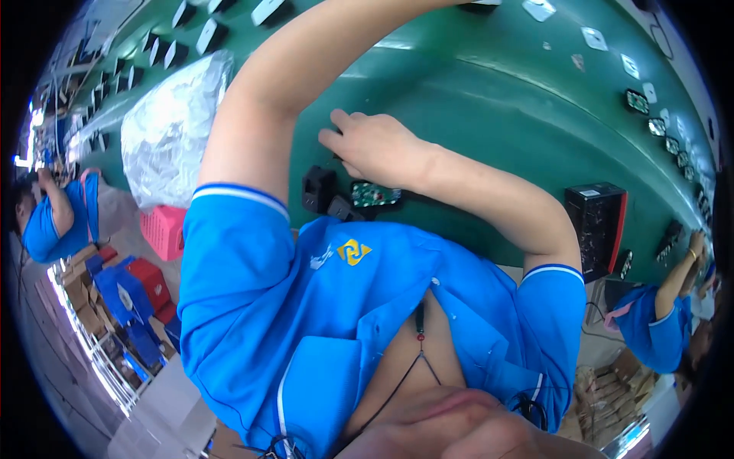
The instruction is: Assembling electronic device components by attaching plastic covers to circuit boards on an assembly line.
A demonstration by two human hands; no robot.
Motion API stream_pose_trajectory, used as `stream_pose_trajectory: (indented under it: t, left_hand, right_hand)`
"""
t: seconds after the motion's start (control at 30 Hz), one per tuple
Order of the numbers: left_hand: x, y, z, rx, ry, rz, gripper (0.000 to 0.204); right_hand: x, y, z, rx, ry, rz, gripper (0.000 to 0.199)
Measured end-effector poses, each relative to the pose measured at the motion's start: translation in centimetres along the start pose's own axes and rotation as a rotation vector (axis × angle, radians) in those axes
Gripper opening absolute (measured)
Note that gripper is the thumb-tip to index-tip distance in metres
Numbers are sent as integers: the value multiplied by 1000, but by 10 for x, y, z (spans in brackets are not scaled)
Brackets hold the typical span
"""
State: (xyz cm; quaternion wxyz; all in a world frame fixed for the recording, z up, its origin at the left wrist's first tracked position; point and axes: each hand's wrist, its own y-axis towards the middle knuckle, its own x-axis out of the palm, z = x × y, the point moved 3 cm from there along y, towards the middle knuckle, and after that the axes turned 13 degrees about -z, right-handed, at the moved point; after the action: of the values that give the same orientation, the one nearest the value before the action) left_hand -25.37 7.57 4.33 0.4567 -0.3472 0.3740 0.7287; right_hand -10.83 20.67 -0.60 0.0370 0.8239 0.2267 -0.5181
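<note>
My left forearm [321, 50] bends across the top of the view, and its hand lies beyond the upper edge. Beside that wrist, part of a dark device with a pale top [482, 7] shows at the edge. Over the green table [451, 99], my right hand [375, 147] points leftward with bent fingers held apart. Nothing is visible in its grasp, though the underside is hidden. Just nearer to my chest lie a black open housing [318, 189], a smaller black part [341, 207] and a green circuit board [375, 193].
A clear plastic bag [172, 126] lies left, above a pink basket [164, 231]. A black box with a red edge [595, 222] stands right. Black-and-white devices [210, 36] line the far left; white covers [593, 39] and circuit boards [636, 101] line the right. People [65, 218] work on both sides.
</note>
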Motion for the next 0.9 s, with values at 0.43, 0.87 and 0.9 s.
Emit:
stream_pose_trajectory:
  t: [0.43,0.87,0.9]
  left_hand:
    - [135,60,-9,-3,347,-101,29]
    - [125,25,25,226,168,-143,37]
    - [123,19,23,294,67,-92,37]
  right_hand:
    - [-26,-156,89,253,-121,254,52]
    - [-82,-221,156,390,228,515,41]
    - [-85,-222,172,449,151,600,37]
